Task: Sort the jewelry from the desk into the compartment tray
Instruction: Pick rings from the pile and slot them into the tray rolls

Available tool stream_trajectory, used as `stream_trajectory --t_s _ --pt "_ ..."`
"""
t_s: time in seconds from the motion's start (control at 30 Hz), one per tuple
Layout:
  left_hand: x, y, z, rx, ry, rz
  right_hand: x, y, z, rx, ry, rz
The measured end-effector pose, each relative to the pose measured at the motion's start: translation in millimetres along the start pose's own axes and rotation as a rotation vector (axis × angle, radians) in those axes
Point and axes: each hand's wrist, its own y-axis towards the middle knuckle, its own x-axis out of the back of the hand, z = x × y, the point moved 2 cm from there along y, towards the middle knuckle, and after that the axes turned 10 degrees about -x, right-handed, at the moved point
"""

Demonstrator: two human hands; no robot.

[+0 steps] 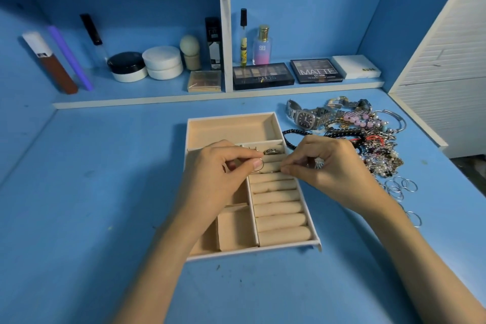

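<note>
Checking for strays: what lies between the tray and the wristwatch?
A black bead bracelet lies on the blue desk between tray and wristwatch, shown in the head view.

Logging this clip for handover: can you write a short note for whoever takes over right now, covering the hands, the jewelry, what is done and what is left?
Left hand: pinches a thin ring over the ring rolls of the tray.
Right hand: curled round a sparkly piece, fingertips at the rolls.
Done: a few small pieces sit in the top ring slot. The other compartments in view look empty.
Left: the jewelry pile, the watch and the loose hoops lie on the desk to the right of the tray.
</note>
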Motion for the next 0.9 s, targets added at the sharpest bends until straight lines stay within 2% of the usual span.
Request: stream_trajectory --t_s 0.37,0.77,0.9 --pt "2.0 0.3 1.8 -0.005 0.005 -0.004 -2.3 1.3 -0.2 -0.109 0.068 0.048" --pt "3.2 0.6 4.0 -0.019 0.014 -0.022 -4.8 2.8 -2.3 -0.131 0.094 0.066" --pt "3.8 -0.1 4.3 -0.025 0.017 -0.014 1.4 1.9 0.3 -0.15 0.31 0.019"
